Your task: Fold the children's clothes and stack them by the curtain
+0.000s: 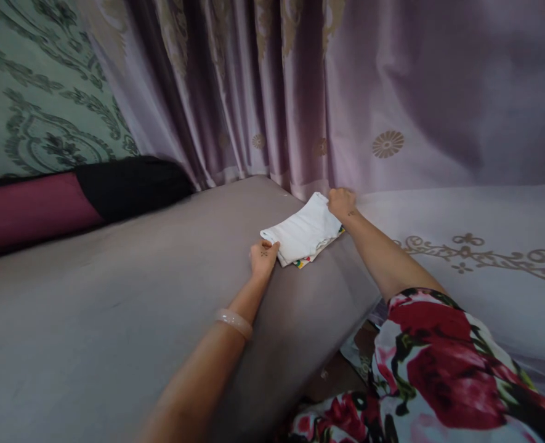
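Observation:
A folded white cloth (302, 231), perhaps a garment, lies near the corner of a grey-covered mattress (170, 289). Under its front edge shows a strip of cream fabric with coloured print (302, 263). My left hand (263, 258) pinches the cloth's near left corner between thumb and fingers; a pale bangle (234, 322) circles that wrist. At the far right end of the cloth, my right hand (342, 203) is closed against its edge, with the fingertips partly hidden.
Purple curtains (235, 92) hang along the far side, close behind my right hand. A black and maroon bolster (129, 187) lies against the patterned green wall (45, 92) at left. The mattress edge drops off at lower right, beside my floral clothing (452, 363).

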Motion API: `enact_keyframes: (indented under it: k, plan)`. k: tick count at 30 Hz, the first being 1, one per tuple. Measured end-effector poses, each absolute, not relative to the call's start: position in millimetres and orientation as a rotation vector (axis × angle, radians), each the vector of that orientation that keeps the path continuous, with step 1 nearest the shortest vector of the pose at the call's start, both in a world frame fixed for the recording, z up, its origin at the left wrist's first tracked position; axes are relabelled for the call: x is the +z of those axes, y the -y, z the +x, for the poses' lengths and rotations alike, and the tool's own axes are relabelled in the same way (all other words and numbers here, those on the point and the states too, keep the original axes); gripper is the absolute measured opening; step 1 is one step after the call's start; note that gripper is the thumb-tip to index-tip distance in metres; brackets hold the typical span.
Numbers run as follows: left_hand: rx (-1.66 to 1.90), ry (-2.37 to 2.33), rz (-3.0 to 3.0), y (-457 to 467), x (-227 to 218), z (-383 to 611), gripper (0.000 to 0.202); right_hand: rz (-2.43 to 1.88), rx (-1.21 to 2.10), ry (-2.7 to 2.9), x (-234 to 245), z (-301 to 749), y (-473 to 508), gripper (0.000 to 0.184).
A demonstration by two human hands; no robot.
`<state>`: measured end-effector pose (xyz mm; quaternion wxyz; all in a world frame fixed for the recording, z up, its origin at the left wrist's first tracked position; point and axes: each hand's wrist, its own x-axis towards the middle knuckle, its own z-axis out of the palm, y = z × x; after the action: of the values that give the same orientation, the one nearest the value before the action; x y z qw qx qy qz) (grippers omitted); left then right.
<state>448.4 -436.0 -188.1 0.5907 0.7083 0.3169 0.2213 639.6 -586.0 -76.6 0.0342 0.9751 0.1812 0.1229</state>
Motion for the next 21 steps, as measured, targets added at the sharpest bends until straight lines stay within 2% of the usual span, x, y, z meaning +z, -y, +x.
enact_keyframes:
  k: [3, 9, 12, 16, 21]
  plan:
    - [0.581, -0.812, 1.852, 435, -187, 442, 0.012, 3.001, 0.399, -0.600, -82, 635, 587, 0.035]
    - [0.724, -0.675, 1.958, 442, -193, 436, 0.025, 3.031, 0.488, -0.711, -100, 634, 588, 0.041]
    - [0.797, -0.593, 2.146, 448, -191, 434, 0.030, 3.011, 0.422, -0.874, -114, 635, 585, 0.041]
    - [0.668, -0.536, 2.409, 457, -186, 433, 0.043, 3.004, 0.318, -1.014, -136, 637, 582, 0.049]
    - [0.469, -0.516, 2.628, 463, -183, 434, 0.056, 3.080, 0.201, -0.925, -153, 637, 588, 0.052]
